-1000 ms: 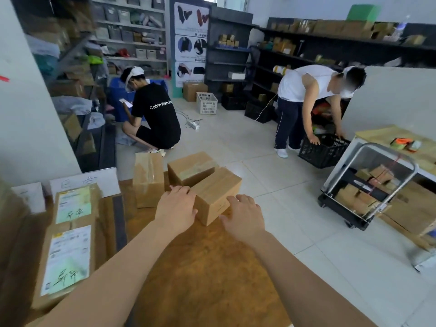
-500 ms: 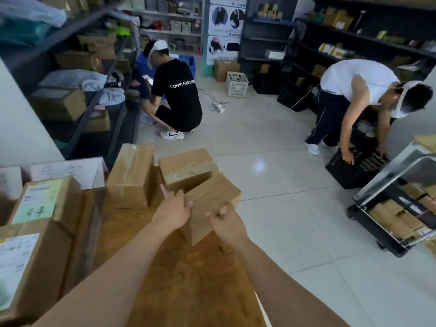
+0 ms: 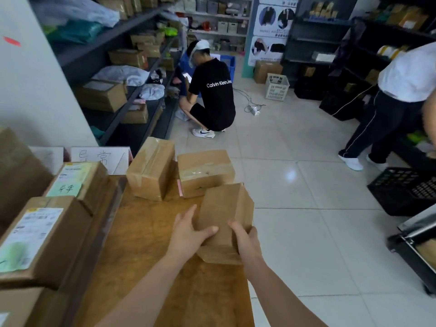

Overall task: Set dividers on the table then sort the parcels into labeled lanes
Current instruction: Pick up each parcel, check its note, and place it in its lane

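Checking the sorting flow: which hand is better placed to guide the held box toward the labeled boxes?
Left, probably. The left hand grips the box on its side facing the labeled boxes at the left of the table. The right hand holds the opposite side, so it would mostly support.

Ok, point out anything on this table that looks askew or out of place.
The held parcel is tilted at the right edge of the table, gripped by the left hand and right hand. Behind it, the far-left parcel sits skewed against the far-right parcel. No damage or spills show.
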